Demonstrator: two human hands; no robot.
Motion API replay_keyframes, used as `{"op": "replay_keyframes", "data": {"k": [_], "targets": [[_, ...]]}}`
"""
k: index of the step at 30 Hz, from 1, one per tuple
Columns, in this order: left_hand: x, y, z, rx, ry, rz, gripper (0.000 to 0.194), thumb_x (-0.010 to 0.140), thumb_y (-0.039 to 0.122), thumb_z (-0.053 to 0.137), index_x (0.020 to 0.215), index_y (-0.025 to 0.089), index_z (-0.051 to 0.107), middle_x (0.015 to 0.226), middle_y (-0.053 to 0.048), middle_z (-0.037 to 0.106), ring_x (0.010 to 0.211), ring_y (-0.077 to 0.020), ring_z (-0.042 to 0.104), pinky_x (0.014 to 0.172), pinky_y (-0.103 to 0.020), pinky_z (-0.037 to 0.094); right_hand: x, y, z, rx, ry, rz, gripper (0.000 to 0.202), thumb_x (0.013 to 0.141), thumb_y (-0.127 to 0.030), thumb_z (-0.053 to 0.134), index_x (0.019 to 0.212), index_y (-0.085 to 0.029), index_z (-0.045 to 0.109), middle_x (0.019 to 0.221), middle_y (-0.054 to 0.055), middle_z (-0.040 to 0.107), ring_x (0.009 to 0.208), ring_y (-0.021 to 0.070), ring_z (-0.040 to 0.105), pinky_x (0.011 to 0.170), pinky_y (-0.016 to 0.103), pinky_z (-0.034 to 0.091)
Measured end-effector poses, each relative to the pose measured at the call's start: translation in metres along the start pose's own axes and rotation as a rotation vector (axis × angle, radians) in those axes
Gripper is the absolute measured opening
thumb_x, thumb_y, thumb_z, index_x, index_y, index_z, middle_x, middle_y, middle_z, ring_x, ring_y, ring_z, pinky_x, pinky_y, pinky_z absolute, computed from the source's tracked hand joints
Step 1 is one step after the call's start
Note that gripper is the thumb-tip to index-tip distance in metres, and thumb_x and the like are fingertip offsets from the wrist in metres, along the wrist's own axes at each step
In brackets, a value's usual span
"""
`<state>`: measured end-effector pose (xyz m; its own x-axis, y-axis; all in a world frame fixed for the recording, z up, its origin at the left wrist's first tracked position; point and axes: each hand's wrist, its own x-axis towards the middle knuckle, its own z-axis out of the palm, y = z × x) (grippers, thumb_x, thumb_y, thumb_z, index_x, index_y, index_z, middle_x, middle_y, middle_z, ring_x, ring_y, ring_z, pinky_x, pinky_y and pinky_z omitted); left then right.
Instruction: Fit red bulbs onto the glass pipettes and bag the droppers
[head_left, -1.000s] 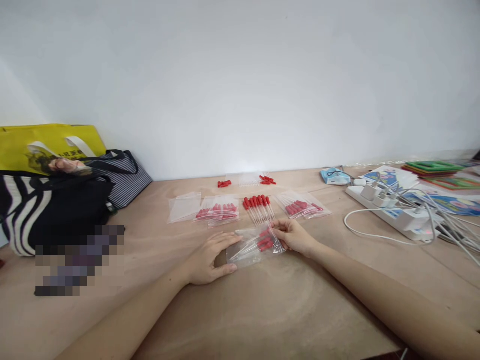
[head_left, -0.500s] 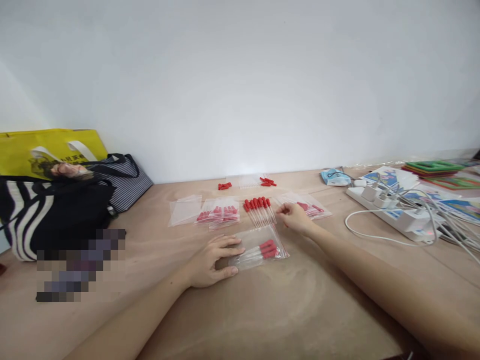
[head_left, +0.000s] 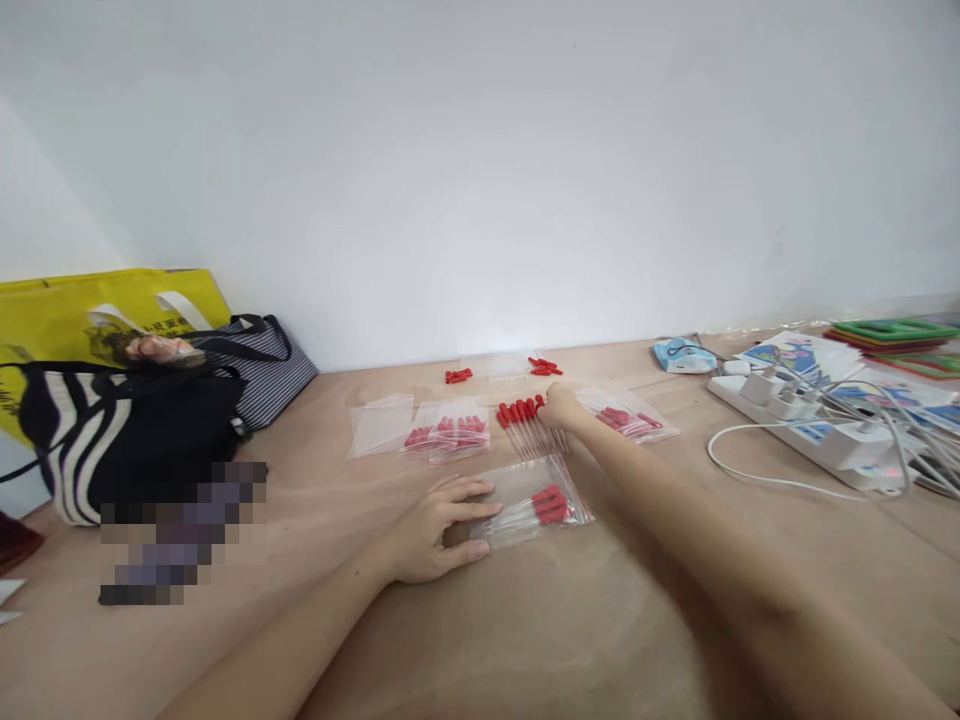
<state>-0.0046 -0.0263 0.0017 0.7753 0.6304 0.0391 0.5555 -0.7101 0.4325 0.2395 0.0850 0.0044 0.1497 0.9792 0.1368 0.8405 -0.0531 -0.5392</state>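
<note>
My left hand [head_left: 439,528] lies flat with its fingers apart, fingertips resting on the left edge of a clear zip bag [head_left: 521,475]. Inside that bag are several red-headed sticks [head_left: 551,503]. Beyond it, a row of red-tipped clear sticks [head_left: 517,412] lies fanned on the table. My right hand [head_left: 562,408] is at the right end of this row, its fingers closed together at the rightmost red tip; whether it grips one is hidden. Filled bags lie to the left [head_left: 454,430] and right [head_left: 630,415] of the row.
Flat bags [head_left: 382,425] lie at the left, and small red piles [head_left: 458,376] [head_left: 545,367] near the wall. A white power strip [head_left: 810,435] with cables, a blue packet [head_left: 683,355] and coloured frames [head_left: 892,333] stand right. Black [head_left: 165,430] and yellow bags [head_left: 45,300] stand left.
My right hand has moved forward and left, from beside the row to its right-end red tips. My left hand stays on the bag. The whole view has shifted slightly.
</note>
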Motion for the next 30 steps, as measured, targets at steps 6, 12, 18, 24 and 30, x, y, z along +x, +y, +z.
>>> {"op": "replay_keyframes", "data": {"k": [6,12,18,24,30], "targets": [[0.001,-0.003,0.002,0.007,0.008,0.02,0.042,0.079,0.039,0.053,0.12,0.029,0.05,0.133,-0.004,0.041,0.124,-0.0258,0.033,0.101,-0.046,0.026,-0.03,0.022,-0.034,0.227,-0.002,-0.019,0.052,0.073,-0.015,0.043,0.123,-0.012,0.029,0.074,0.002,0.058,0.058,0.0125,0.057,0.051,0.023,0.043],[0.002,-0.002,0.0,0.024,0.016,0.029,0.046,0.08,0.04,0.051,0.124,0.028,0.045,0.133,-0.004,0.041,0.124,-0.0256,0.033,0.101,-0.045,0.028,-0.079,0.056,-0.029,0.859,0.145,-0.009,0.046,0.069,-0.024,0.048,0.112,-0.02,0.032,0.06,-0.008,0.045,0.046,0.0103,0.05,0.045,0.023,0.043],[0.0,-0.004,0.002,0.043,0.048,-0.015,0.057,0.079,0.045,0.05,0.129,0.023,0.035,0.134,-0.006,0.039,0.123,-0.027,0.032,0.101,-0.046,0.027,-0.091,0.052,-0.011,1.146,0.203,0.137,0.04,0.061,-0.023,0.058,0.095,-0.023,0.036,0.061,-0.008,0.048,0.05,0.0111,0.053,0.047,0.026,0.046],[-0.001,-0.003,0.0,0.045,0.034,0.005,0.057,0.08,0.044,0.049,0.131,0.025,0.03,0.135,-0.005,0.037,0.124,-0.0251,0.032,0.101,-0.044,0.029,-0.106,0.038,-0.002,1.255,-0.047,0.07,0.035,0.066,-0.041,0.058,0.088,-0.022,0.037,0.064,-0.004,0.056,0.048,0.0095,0.054,0.047,0.025,0.046],[0.001,-0.004,0.001,0.038,0.036,0.021,0.057,0.081,0.043,0.049,0.131,0.026,0.029,0.136,-0.005,0.036,0.124,-0.0248,0.031,0.101,-0.043,0.028,-0.111,0.038,-0.006,1.045,-0.15,-0.006,0.04,0.067,-0.053,0.054,0.085,-0.021,0.039,0.057,-0.008,0.051,0.029,0.0035,0.036,0.03,0.018,0.029]]}}
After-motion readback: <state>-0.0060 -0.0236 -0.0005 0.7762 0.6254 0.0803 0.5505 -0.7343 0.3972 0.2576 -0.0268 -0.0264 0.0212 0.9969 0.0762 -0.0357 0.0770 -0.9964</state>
